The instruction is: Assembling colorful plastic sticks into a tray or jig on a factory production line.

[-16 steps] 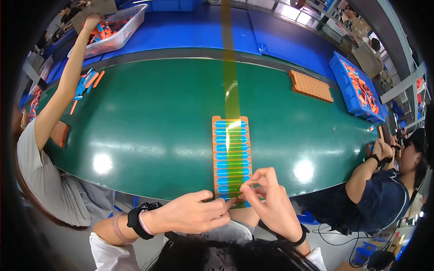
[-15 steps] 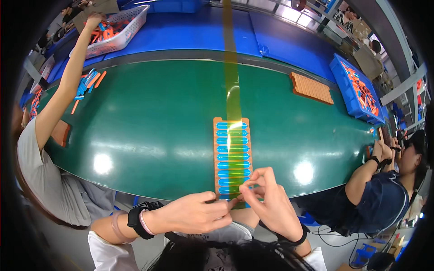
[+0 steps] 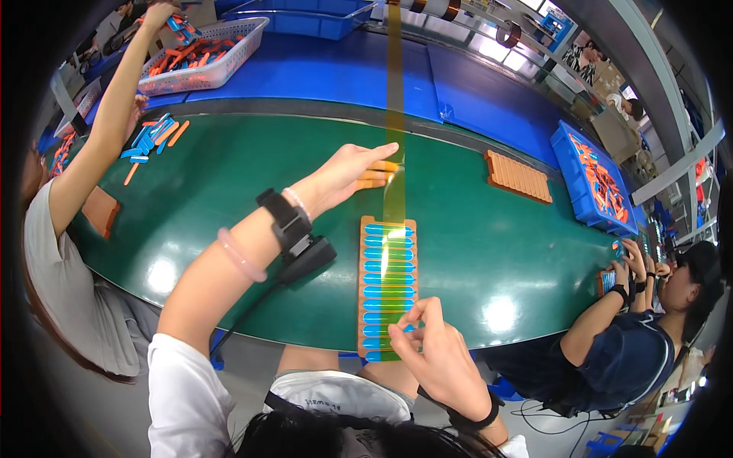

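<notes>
An orange-brown grooved tray (image 3: 363, 305) lies on the green table at its near edge. Blue strips (image 3: 372, 292) sit crosswise in its grooves. Clear amber tape (image 3: 395, 91) runs down from the far side and lies along the middle of the strips. Beyond the tray, my left hand (image 3: 355, 174) is open, its stretched fingers showing tinted behind the tape and its thumb apart above them. Low on the tray's right side, my right hand (image 3: 431, 347) is closed in a pinch beside the tape. Whatever its fingertips hold, if anything, is hidden.
Another grooved tray (image 3: 519, 177) lies at the right, near a blue bin (image 3: 563, 164) of orange and blue pieces. A white basket (image 3: 221, 76) and loose strips (image 3: 156, 137) are at the left. Co-workers sit on both sides; one arm (image 3: 111, 130) reaches across the left.
My left hand has moved from the tray's near end, forward to the tape beyond its far end, and its fingers have straightened. My right hand stays pinched beside the lower part of the tray.
</notes>
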Motion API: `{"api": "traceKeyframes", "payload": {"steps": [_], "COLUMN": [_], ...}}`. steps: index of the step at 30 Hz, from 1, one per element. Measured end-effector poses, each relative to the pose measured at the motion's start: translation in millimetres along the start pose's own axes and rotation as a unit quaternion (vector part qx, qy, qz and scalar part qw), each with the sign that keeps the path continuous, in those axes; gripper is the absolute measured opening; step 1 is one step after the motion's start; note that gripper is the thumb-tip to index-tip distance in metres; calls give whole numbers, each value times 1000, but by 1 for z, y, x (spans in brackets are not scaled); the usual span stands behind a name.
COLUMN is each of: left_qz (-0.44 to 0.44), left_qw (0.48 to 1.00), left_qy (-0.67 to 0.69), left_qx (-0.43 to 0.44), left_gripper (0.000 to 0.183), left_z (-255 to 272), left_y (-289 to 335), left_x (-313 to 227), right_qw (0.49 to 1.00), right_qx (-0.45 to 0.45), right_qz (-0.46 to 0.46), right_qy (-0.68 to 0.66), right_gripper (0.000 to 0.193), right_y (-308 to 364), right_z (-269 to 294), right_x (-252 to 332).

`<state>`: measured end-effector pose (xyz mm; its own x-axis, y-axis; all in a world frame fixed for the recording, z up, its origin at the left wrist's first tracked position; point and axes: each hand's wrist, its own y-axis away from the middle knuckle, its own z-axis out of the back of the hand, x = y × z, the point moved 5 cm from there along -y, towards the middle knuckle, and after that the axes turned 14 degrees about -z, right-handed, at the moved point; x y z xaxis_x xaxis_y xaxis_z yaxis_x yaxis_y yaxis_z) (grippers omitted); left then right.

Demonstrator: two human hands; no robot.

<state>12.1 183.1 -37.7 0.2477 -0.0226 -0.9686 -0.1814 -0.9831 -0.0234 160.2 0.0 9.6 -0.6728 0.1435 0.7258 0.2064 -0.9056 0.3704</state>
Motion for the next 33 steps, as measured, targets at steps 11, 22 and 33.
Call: {"api": "traceKeyframes", "payload": {"steps": [11,22,33], "left_qz": [-137,-143,-240], "left_qw": [976,971,971], "left_qy": [-160,-179,-13], "left_qx": [-50,-70,12], "left_gripper": [24,23,44], "left_z": [-12,-19,-31], "left_y": [4,23,19], "left_x": [-1,15,-86], "right_qw": [995,982,979], "right_qx": [-21,-166,51], "right_qz": [-20,6,28], "right_qy": [90,85,-194], "right_gripper": [27,26,36], "right_y": [-39,-142,-98], "right_z": [6,30,62], "right_x": [21,39,24]}}
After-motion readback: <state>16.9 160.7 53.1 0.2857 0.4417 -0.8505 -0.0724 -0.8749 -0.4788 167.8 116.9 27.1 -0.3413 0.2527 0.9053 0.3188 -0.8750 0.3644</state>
